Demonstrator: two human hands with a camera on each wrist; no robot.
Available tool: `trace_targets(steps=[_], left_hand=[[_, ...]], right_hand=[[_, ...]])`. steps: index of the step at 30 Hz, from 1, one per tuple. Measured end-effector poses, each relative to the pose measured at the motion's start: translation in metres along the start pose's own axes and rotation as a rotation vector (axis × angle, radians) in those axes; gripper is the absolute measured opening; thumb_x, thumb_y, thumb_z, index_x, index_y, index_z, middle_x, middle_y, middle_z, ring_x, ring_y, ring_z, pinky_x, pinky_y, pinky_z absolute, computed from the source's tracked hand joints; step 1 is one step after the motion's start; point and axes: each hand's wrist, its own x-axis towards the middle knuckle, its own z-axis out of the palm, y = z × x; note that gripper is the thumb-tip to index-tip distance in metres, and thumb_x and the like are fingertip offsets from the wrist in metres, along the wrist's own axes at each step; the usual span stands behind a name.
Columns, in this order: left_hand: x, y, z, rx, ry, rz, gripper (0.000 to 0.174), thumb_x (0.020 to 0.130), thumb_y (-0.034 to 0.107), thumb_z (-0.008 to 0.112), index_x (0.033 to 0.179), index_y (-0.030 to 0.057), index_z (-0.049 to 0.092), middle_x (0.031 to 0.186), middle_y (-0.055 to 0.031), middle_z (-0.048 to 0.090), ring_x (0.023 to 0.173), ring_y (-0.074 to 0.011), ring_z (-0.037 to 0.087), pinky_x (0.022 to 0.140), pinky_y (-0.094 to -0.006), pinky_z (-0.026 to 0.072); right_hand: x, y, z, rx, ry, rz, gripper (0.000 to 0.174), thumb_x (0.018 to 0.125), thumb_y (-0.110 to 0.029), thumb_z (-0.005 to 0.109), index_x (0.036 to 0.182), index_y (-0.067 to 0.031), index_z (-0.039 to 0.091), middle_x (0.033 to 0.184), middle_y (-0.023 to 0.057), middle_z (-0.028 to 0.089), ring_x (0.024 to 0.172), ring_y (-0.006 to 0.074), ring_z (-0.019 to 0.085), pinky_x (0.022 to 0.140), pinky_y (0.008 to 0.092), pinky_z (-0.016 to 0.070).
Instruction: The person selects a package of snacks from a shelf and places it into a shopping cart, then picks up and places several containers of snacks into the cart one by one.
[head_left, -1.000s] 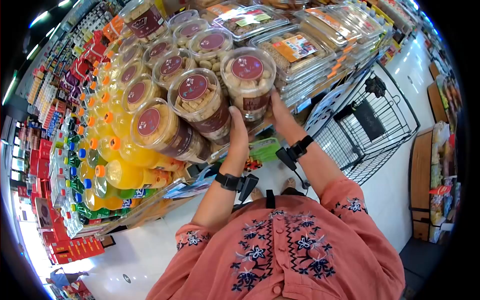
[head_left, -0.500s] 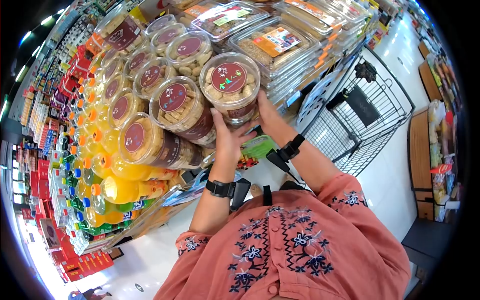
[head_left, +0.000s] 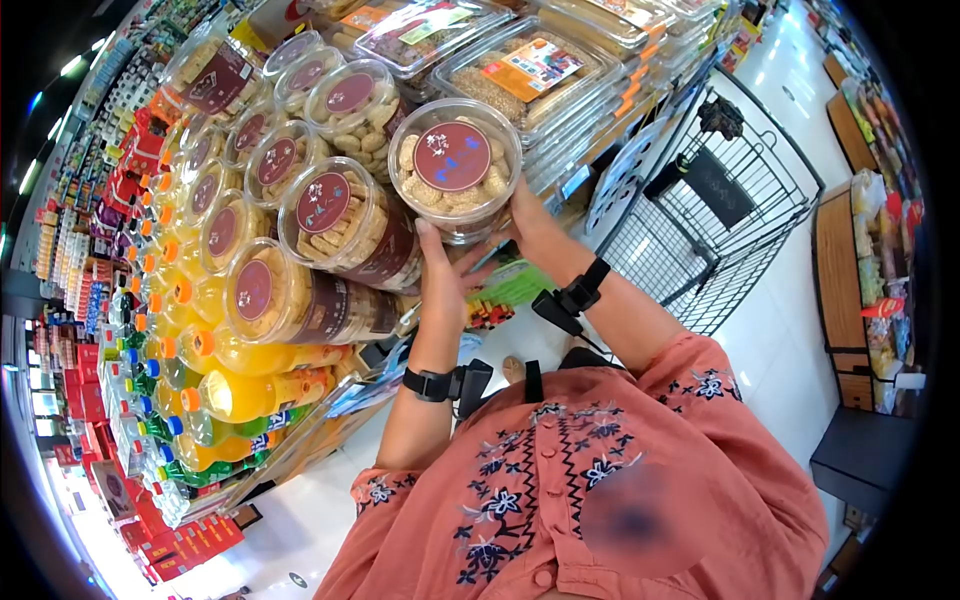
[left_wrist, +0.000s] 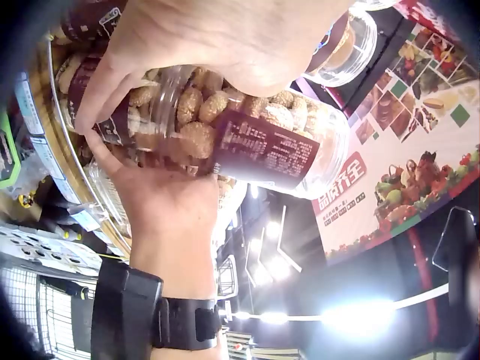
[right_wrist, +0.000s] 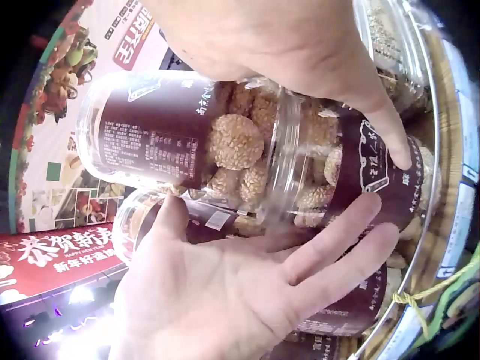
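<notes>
Two hands (head_left: 445, 280) (head_left: 535, 225) holding tub (head_left: 453, 160), cart (head_left: 720, 188) nearby

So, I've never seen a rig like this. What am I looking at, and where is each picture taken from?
No robot here, just a person's left hand and right hand. The head view looks down from the person's head; each wrist view is taken from that wrist and appears turned sideways. Both hands hold a clear tub of round, seed-coated snacks between them, with a lower tub directly beneath it. Around them are more lidded tubs, flat clear boxes and bottles of yellow drink. A shopping cart stands to the right.
</notes>
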Motion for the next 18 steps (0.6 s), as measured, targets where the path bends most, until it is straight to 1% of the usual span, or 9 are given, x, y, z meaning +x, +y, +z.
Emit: trace_targets(steps=[1, 4, 7, 10, 13, 15, 16, 17, 18], left_hand=[[0.0, 0.0, -0.001, 0.015, 0.026, -0.009, 0.096, 0.092, 0.079, 0.033, 0.154, 0.0073, 0.017, 0.154, -0.019, 0.03, 0.129, -0.0411, 0.05, 0.093, -0.0553, 0.0517], [0.0, -0.003, -0.007, 0.071, 0.052, -0.004, 0.097, 0.091, 0.08, 0.033, 0.154, 0.0077, 0.02, 0.151, -0.0194, 0.034, 0.128, -0.0398, 0.051, 0.092, -0.0534, 0.0523], [0.002, -0.013, -0.013, 0.079, 0.056, 0.008, 0.096, 0.09, 0.081, 0.032, 0.153, 0.0079, 0.023, 0.148, -0.0192, 0.039, 0.127, -0.0381, 0.052, 0.09, -0.0499, 0.0534], [-0.004, -0.008, -0.011, 0.082, 0.017, 0.028, 0.096, 0.092, 0.079, 0.032, 0.154, 0.0074, 0.021, 0.148, -0.0188, 0.041, 0.128, -0.0361, 0.053, 0.094, -0.0482, 0.0509], [-0.017, 0.008, 0.001, 0.094, 0.021, 0.006, 0.088, 0.095, 0.074, 0.032, 0.154, 0.0112, 0.022, 0.147, -0.0168, 0.043, 0.129, -0.0347, 0.052, 0.097, -0.0465, 0.0495], [-0.035, 0.018, 0.013, 0.115, 0.053, -0.032, 0.083, 0.096, 0.072, 0.033, 0.154, 0.0135, 0.023, 0.148, -0.0154, 0.043, 0.129, -0.0341, 0.052, 0.097, -0.0459, 0.0499], [-0.042, 0.021, 0.017, 0.118, 0.062, -0.042, 0.08, 0.096, 0.069, 0.036, 0.155, 0.0164, 0.022, 0.148, -0.0131, 0.043, 0.127, -0.0322, 0.053, 0.095, -0.0446, 0.0508], [-0.045, 0.011, 0.014, 0.1, 0.059, 0.005, 0.075, 0.097, 0.066, 0.037, 0.152, 0.016, 0.028, 0.144, -0.0111, 0.049, 0.126, -0.0311, 0.055, 0.095, -0.045, 0.0515], [-0.053, 0.014, 0.016, 0.115, 0.045, -0.059, 0.071, 0.098, 0.064, 0.037, 0.151, 0.0161, 0.032, 0.141, -0.0104, 0.052, 0.126, -0.03, 0.055, 0.095, -0.0451, 0.0517]], right_hand=[[0.001, 0.0, -0.002, 0.005, -0.036, -0.006, 0.075, 0.094, -0.073, 0.034, 0.149, -0.022, 0.041, 0.148, 0.001, 0.047, 0.134, 0.0217, 0.04, 0.1, 0.0517, 0.0356], [0.001, 0.0, -0.006, -0.111, -0.061, -0.072, 0.079, 0.093, -0.075, 0.035, 0.152, -0.0224, 0.033, 0.148, 0.007, 0.045, 0.133, 0.0283, 0.043, 0.087, 0.0562, 0.0486], [-0.009, -0.005, 0.001, -0.077, 0.015, 0.002, 0.068, 0.094, -0.071, 0.035, 0.136, -0.0213, 0.053, 0.131, -0.0006, 0.057, 0.121, 0.0166, 0.046, 0.095, 0.0451, 0.0384], [-0.007, -0.003, -0.01, -0.012, -0.059, 0.016, 0.064, 0.096, -0.062, 0.048, 0.14, -0.0146, 0.05, 0.142, 0.006, 0.052, 0.122, 0.0249, 0.055, 0.093, 0.0432, 0.0489], [-0.009, 0.004, -0.005, -0.004, -0.051, -0.134, 0.069, 0.095, -0.07, 0.035, 0.132, -0.0161, 0.058, 0.128, 0.0029, 0.06, 0.113, 0.0183, 0.055, 0.095, 0.0439, 0.0424], [-0.051, -0.011, 0.003, -0.259, -0.072, -0.299, 0.072, 0.096, -0.07, 0.034, 0.137, -0.0142, 0.054, 0.132, 0.0037, 0.058, 0.118, 0.019, 0.055, 0.099, 0.0445, 0.0431], [-0.072, -0.02, 0.007, -0.29, -0.066, -0.312, 0.074, 0.097, -0.07, 0.033, 0.139, -0.0134, 0.052, 0.134, 0.004, 0.057, 0.121, 0.0193, 0.054, 0.101, 0.0445, 0.0432], [-0.093, -0.029, 0.012, -0.322, -0.058, -0.326, 0.075, 0.097, -0.07, 0.032, 0.142, -0.0127, 0.05, 0.137, 0.0043, 0.056, 0.124, 0.0196, 0.053, 0.103, 0.0444, 0.0432], [-0.104, -0.034, 0.016, -0.255, -0.041, -0.278, 0.077, 0.097, -0.071, 0.031, 0.144, -0.0121, 0.048, 0.139, 0.0045, 0.054, 0.127, 0.0199, 0.051, 0.104, 0.044, 0.0429]])
